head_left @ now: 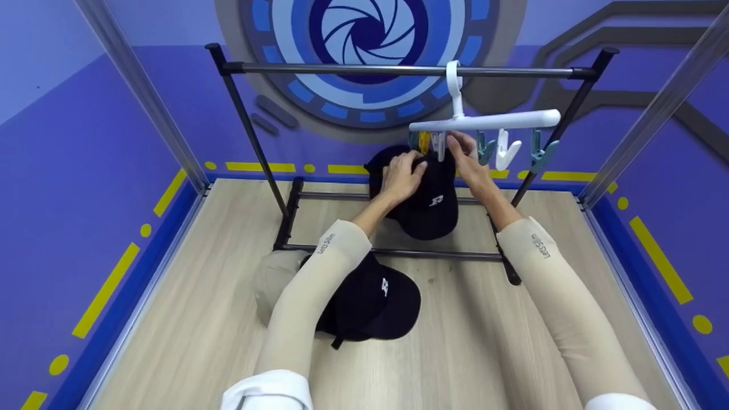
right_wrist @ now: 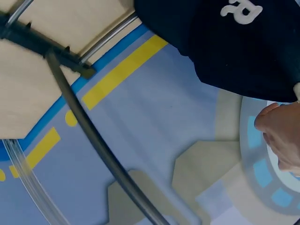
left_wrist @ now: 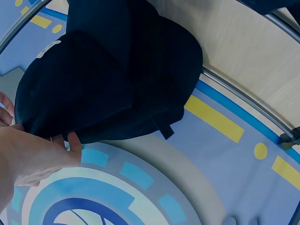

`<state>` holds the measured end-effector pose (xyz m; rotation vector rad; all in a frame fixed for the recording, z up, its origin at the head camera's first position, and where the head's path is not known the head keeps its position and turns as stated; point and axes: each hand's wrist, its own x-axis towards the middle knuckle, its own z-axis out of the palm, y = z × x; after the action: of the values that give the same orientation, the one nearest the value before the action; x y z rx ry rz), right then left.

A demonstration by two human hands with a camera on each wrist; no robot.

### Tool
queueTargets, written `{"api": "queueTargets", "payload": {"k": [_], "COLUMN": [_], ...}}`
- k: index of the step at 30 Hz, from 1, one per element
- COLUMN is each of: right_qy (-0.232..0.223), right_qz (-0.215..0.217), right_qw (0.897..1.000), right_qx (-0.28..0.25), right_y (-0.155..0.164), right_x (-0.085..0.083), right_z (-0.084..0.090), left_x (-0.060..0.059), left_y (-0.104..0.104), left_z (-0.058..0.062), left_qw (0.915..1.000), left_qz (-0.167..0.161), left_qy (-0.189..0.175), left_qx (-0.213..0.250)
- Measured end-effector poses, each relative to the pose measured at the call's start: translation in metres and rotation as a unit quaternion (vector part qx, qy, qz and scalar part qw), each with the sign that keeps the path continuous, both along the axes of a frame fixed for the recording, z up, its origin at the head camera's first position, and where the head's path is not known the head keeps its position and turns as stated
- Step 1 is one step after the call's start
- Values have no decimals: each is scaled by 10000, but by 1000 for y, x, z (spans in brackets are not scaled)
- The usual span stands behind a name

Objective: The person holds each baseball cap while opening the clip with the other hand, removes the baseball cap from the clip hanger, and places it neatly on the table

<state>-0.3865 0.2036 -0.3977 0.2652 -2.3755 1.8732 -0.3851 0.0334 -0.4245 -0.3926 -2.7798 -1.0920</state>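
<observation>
My left hand [head_left: 401, 175] grips the black cap [head_left: 428, 199] at its upper edge — the cap hangs straight down below the clip hanger [head_left: 484, 121]. My right hand [head_left: 467, 155] is nearer the clips [head_left: 437, 141], fingers seemingly pinching one — it's blurry.

floor right of black cap [head_left: 373, 302] open | rack rail [head_left: 398, 70] overhead

Looks like a staged studio/demo booth, not a home: purple walls w/ a sci-fi aperture mural [head_left: 367, 34], yellow floor markings [head_left: 105, 290], metal frame posts [head_left: 142, 91].
</observation>
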Motion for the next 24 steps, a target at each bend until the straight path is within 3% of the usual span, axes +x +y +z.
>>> {"api": "queueTargets", "payload": {"k": [6,14,20,24], "right_qy": [57,-314,-340,-596], "right_qz": [-298,249,368,650], "right_qw": [9995,9986,9987,9961], "right_qx": [-117,-346,-55,50], "right_y": [-4,-6,-8,-9], "right_x": [-16,-16,-5,-6], "right_z": [-11,-14,10,15], "left_x": [1,7,8,8], "left_y": [-1,10,13,11], "left_z": [3,-4,-1,5], "left_qw": [9999,9986,9979,9988], "left_qz": [-73,-282,-345,-276], "left_qy": [88,-119,34,15], "left_qx": [59,440,544,413]}}
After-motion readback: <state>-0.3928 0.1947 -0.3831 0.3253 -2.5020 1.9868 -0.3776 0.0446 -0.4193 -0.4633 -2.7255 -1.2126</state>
